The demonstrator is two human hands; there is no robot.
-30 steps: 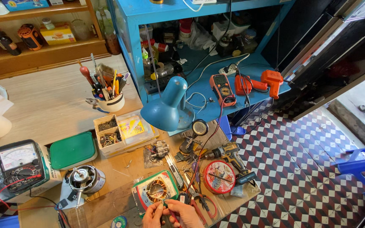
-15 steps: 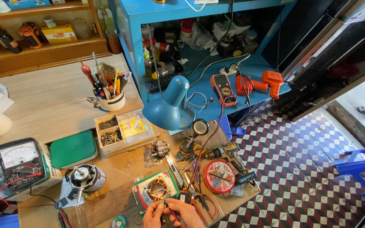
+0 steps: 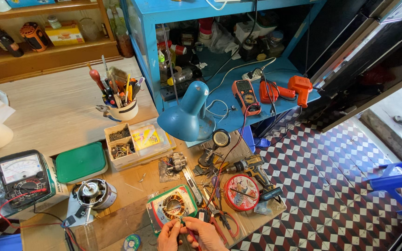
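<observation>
My left hand (image 3: 169,236) and my right hand (image 3: 204,234) are together at the bottom edge of the view, fingertips pinching thin wires that run from a copper-wound stator (image 3: 173,207). The stator lies on a green and red box lid (image 3: 157,218). My right hand also holds a red-handled tool (image 3: 192,236) against the wires. Pliers with red handles (image 3: 223,218) lie just right of my hands.
On the workbench lie a motor rotor (image 3: 94,194), an analog multimeter (image 3: 22,176), a green lid (image 3: 80,161), a parts tray (image 3: 136,142), a round red tin (image 3: 242,192), a cordless drill (image 3: 254,169) and a blue desk lamp (image 3: 187,116). A blue shelf (image 3: 238,93) holds an orange digital meter.
</observation>
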